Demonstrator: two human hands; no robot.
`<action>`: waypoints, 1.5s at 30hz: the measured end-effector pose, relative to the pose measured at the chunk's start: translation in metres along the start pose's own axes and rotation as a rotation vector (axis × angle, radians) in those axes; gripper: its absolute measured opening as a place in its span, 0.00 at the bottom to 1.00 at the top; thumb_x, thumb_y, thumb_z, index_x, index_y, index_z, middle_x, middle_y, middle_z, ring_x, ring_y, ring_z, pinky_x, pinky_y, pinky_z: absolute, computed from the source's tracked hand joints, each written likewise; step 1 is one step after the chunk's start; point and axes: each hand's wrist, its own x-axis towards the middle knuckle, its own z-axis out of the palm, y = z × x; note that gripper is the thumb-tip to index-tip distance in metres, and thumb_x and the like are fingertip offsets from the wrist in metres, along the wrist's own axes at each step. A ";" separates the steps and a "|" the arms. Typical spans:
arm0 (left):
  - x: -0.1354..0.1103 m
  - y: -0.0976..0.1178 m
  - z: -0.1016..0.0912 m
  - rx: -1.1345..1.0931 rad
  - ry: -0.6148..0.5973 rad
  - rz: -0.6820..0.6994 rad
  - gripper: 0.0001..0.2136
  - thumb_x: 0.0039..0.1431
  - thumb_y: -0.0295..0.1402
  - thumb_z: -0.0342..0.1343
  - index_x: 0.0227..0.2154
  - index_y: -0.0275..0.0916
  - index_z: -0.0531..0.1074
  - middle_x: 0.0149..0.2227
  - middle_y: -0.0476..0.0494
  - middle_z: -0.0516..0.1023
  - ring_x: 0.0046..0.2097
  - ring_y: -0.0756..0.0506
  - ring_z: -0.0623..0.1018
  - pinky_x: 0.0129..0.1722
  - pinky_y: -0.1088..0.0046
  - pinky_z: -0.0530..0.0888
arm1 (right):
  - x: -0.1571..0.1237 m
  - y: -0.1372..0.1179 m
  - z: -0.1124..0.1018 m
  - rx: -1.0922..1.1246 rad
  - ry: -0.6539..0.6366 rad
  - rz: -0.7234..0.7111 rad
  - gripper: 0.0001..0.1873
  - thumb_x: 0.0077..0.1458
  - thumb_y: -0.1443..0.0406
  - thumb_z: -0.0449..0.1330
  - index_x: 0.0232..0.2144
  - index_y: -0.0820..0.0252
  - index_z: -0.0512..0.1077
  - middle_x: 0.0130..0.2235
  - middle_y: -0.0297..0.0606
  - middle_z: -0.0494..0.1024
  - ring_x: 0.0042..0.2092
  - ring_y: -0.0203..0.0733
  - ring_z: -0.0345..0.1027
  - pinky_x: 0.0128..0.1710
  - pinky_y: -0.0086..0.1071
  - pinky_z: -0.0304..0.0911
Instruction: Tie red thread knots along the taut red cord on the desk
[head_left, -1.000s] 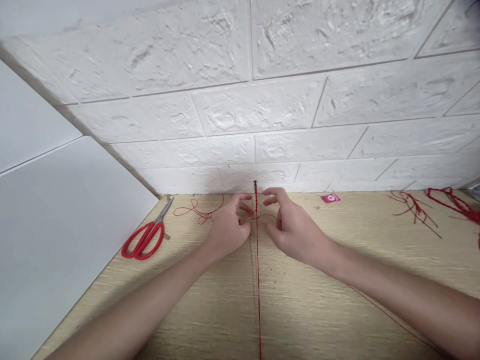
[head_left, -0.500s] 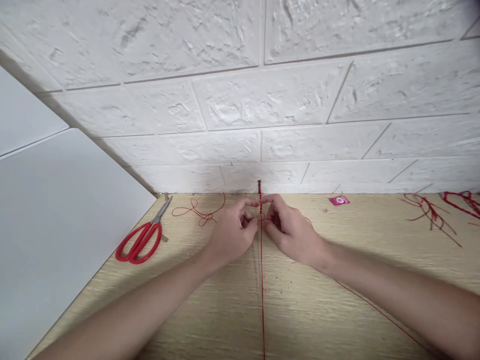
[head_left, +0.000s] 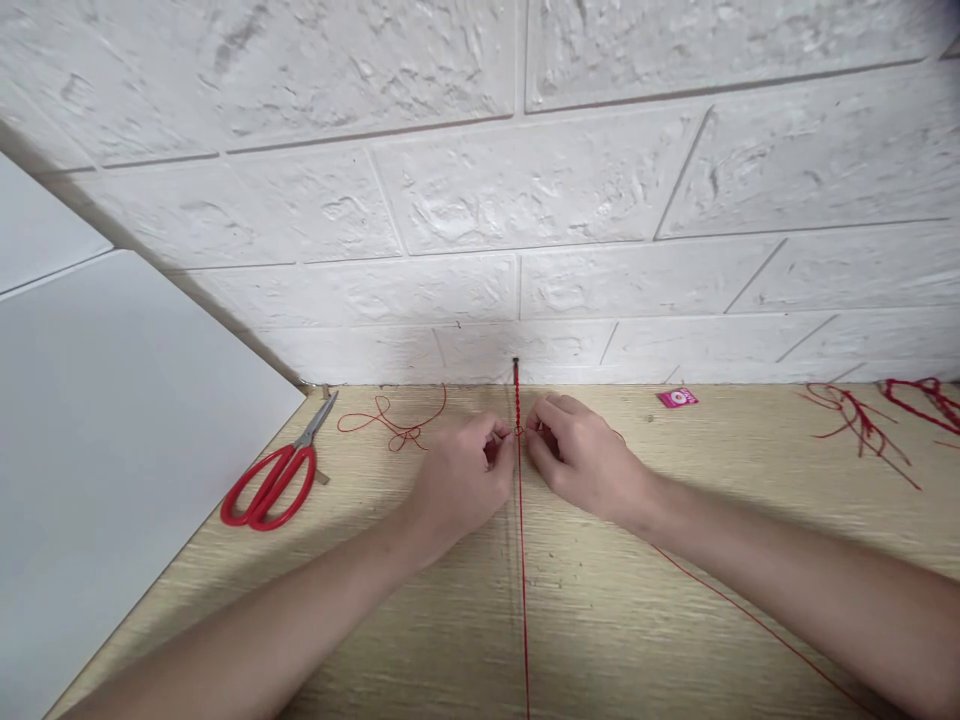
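A red string (head_left: 523, 560) runs taut from the near edge up to a small dark hook (head_left: 515, 362) at the foot of the wall. Its top part is a knotted red cord (head_left: 517, 398). On the left of the taut string, my left hand (head_left: 476, 465) pinches a thin red thread. From the right, my right hand (head_left: 574, 450) pinches the thread too. A small loop shows between the fingertips, just below the knots. One loose thread end (head_left: 397, 430) lies beyond my left hand; another thread (head_left: 750, 610) trails under my right forearm.
Red-handled scissors (head_left: 274, 485) lie at the left beside a white panel (head_left: 135, 440). A small pink packet (head_left: 678, 398) and bundles of red cord (head_left: 862, 425) lie at the right near the white brick-patterned wall (head_left: 585, 200).
The index fingers, stretched towards the knotted cord before, have curled back into pinches. The loop around the taut string has drawn smaller. The view has shifted slightly.
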 end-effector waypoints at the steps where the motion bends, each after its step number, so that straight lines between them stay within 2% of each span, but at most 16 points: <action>1: 0.000 0.000 0.000 0.027 0.011 0.012 0.07 0.62 0.31 0.53 0.28 0.39 0.71 0.24 0.50 0.74 0.27 0.50 0.71 0.31 0.70 0.66 | 0.000 0.000 0.000 -0.009 0.004 -0.014 0.08 0.58 0.72 0.53 0.28 0.57 0.61 0.31 0.37 0.69 0.35 0.41 0.64 0.33 0.32 0.57; 7: 0.001 -0.006 0.001 0.188 0.032 0.109 0.09 0.63 0.30 0.51 0.26 0.38 0.66 0.26 0.48 0.72 0.29 0.48 0.70 0.32 0.69 0.65 | 0.000 -0.001 0.000 -0.089 0.005 -0.073 0.10 0.59 0.72 0.54 0.27 0.57 0.58 0.30 0.36 0.68 0.33 0.40 0.61 0.31 0.32 0.54; 14: 0.002 -0.010 0.002 0.307 0.003 0.181 0.10 0.64 0.29 0.48 0.25 0.39 0.62 0.27 0.48 0.69 0.29 0.48 0.69 0.30 0.69 0.63 | 0.002 0.002 0.002 -0.181 -0.048 -0.109 0.11 0.62 0.69 0.52 0.27 0.57 0.60 0.30 0.38 0.70 0.36 0.42 0.62 0.36 0.34 0.55; 29: 0.005 -0.013 0.004 0.278 0.041 0.225 0.14 0.64 0.29 0.50 0.21 0.39 0.60 0.23 0.50 0.66 0.26 0.49 0.66 0.29 0.70 0.61 | 0.003 0.001 0.001 -0.159 -0.100 -0.037 0.13 0.63 0.68 0.51 0.24 0.58 0.60 0.28 0.36 0.69 0.34 0.39 0.60 0.31 0.32 0.49; 37: 0.007 -0.015 0.005 0.266 0.066 0.256 0.15 0.62 0.27 0.50 0.19 0.39 0.58 0.20 0.51 0.64 0.24 0.51 0.64 0.28 0.70 0.59 | 0.002 -0.001 0.001 -0.100 -0.081 -0.015 0.13 0.58 0.71 0.53 0.22 0.59 0.57 0.25 0.33 0.64 0.29 0.34 0.54 0.27 0.30 0.42; 45: 0.006 -0.014 0.006 0.298 0.090 0.265 0.15 0.59 0.26 0.51 0.18 0.39 0.59 0.19 0.51 0.66 0.24 0.51 0.64 0.28 0.70 0.59 | 0.004 -0.001 0.002 -0.096 -0.055 -0.008 0.16 0.55 0.72 0.53 0.19 0.59 0.54 0.22 0.32 0.61 0.27 0.34 0.50 0.27 0.31 0.42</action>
